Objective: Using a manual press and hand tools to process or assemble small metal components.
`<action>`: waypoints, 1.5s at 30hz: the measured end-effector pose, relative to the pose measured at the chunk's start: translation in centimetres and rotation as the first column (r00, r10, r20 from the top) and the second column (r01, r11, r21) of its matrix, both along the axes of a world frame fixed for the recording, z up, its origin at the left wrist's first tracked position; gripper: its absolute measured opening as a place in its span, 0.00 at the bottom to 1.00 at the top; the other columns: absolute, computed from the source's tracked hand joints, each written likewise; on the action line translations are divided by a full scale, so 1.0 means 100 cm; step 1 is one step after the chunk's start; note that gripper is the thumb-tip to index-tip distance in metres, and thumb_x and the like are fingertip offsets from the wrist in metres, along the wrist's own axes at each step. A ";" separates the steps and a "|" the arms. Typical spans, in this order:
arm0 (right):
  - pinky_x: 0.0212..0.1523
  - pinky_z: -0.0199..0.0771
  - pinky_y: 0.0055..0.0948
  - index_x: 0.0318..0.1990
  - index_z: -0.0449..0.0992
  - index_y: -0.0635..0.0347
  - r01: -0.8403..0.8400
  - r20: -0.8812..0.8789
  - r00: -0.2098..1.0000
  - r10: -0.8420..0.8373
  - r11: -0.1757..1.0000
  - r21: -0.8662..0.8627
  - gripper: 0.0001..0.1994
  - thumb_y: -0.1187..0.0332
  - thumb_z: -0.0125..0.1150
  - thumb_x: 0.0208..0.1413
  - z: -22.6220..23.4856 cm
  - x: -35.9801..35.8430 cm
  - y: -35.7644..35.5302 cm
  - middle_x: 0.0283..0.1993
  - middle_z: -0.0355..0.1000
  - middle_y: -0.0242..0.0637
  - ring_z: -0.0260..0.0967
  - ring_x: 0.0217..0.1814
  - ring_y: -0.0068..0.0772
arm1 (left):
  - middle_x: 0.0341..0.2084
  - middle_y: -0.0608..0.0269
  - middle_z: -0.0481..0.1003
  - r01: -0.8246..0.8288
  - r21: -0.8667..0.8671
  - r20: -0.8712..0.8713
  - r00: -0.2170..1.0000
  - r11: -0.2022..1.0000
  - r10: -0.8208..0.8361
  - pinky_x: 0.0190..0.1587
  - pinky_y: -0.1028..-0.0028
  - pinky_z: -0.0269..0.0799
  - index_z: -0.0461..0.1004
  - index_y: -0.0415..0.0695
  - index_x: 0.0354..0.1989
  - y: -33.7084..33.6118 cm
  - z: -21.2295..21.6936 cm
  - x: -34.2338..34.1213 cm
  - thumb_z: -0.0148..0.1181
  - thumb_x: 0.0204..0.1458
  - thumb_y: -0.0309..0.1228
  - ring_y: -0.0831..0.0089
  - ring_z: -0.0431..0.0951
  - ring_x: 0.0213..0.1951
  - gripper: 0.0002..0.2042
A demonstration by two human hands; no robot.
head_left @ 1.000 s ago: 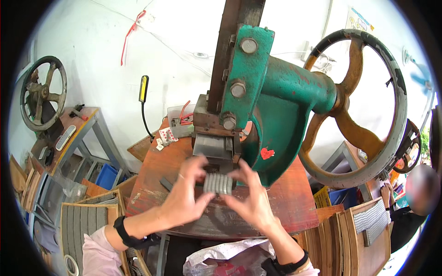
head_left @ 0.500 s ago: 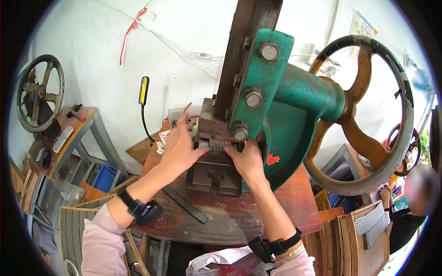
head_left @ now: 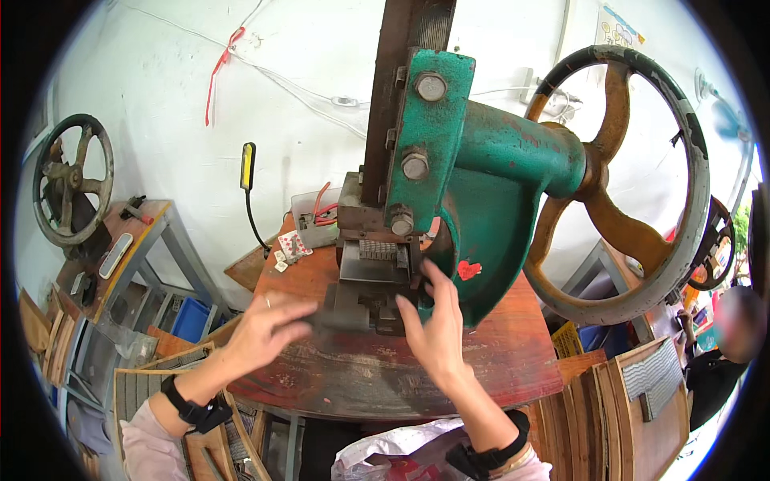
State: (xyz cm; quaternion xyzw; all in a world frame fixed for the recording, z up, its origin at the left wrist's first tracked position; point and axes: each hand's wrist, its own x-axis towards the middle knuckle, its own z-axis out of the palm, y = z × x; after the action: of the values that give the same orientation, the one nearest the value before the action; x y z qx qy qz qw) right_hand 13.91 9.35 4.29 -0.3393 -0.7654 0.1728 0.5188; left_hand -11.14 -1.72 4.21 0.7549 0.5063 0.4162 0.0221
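A green hand press [head_left: 501, 216] stands on the table in front of me. Under its ram, a small grey ridged block [head_left: 377, 250] lies on a flat metal surface above the dark press base [head_left: 389, 309]. My left hand [head_left: 269, 333] is left of the base, its fingers blurred by motion. A dark flat metal bar [head_left: 341, 319], smeared too, extends from those fingers toward the base's front. At the base's right side is my right hand [head_left: 433, 325], thumb and fingers apart, holding nothing.
The press's large handwheel [head_left: 605, 192] rises on the right. Behind the base sits a clear box [head_left: 313, 224] with red-handled tools, beside a playing card [head_left: 293, 243]. Wooden trays [head_left: 642, 401] of ridged strips flank the table [head_left: 377, 373]. Another person [head_left: 714, 377] is at far right.
Both hands have drawn back from the ridged block and moved lower. The flat bar has left its place on the table and is now at my left fingers. The view has shifted slightly.
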 end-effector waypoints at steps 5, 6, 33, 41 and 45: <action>0.56 0.63 0.41 0.56 0.63 0.66 0.076 0.087 0.992 -0.089 0.986 0.146 0.27 0.75 0.64 0.47 -0.051 0.041 -0.038 0.55 0.64 0.53 0.62 0.56 0.54 | 0.33 0.59 0.74 -0.264 0.061 -0.099 0.958 0.963 0.269 0.43 0.63 0.67 0.77 0.44 0.45 0.056 0.029 0.021 0.62 0.50 0.35 0.58 0.73 0.37 0.15; 0.57 0.61 0.45 0.54 0.64 0.66 0.114 0.129 0.984 -0.124 0.990 0.085 0.26 0.76 0.64 0.46 -0.058 0.048 -0.042 0.54 0.63 0.54 0.60 0.57 0.56 | 0.33 0.59 0.74 -0.239 0.097 -0.088 0.965 0.966 0.248 0.43 0.63 0.67 0.77 0.44 0.45 0.062 0.030 0.026 0.62 0.50 0.35 0.58 0.73 0.37 0.15; 0.51 0.67 0.44 0.37 0.76 0.64 0.103 0.165 0.981 -0.103 0.995 0.009 0.08 0.76 0.61 0.48 -0.076 0.068 -0.054 0.38 0.73 0.46 0.66 0.50 0.54 | 0.65 0.42 0.51 -0.508 -0.420 -0.380 0.851 0.752 0.363 0.63 0.42 0.33 0.64 0.59 0.62 0.092 0.050 0.055 0.45 0.54 0.60 0.43 0.40 0.67 0.30; 0.52 0.67 0.43 0.37 0.75 0.63 0.034 0.180 0.983 -0.046 0.997 0.072 0.10 0.80 0.62 0.44 -0.052 0.074 -0.051 0.38 0.73 0.45 0.66 0.51 0.53 | 0.62 0.46 0.57 -0.490 -0.329 -0.318 0.862 0.807 0.394 0.60 0.40 0.38 0.65 0.57 0.61 0.094 0.032 0.061 0.45 0.57 0.53 0.43 0.46 0.65 0.26; 0.56 0.62 0.49 0.40 0.73 0.60 0.047 0.283 0.927 -0.244 0.828 0.559 0.15 0.82 0.59 0.40 0.028 0.119 -0.044 0.40 0.70 0.40 0.64 0.53 0.50 | 0.62 0.45 0.57 -0.508 -0.294 -0.353 0.845 0.810 0.402 0.60 0.38 0.39 0.64 0.57 0.62 0.095 0.031 0.060 0.44 0.58 0.52 0.44 0.45 0.65 0.25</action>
State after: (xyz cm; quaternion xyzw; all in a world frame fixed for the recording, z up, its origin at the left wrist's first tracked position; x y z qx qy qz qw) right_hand 25.81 4.91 7.08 -0.2615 -0.8324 -0.1535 0.4638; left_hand -5.15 7.76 7.30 0.6414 0.7419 0.1956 -0.0049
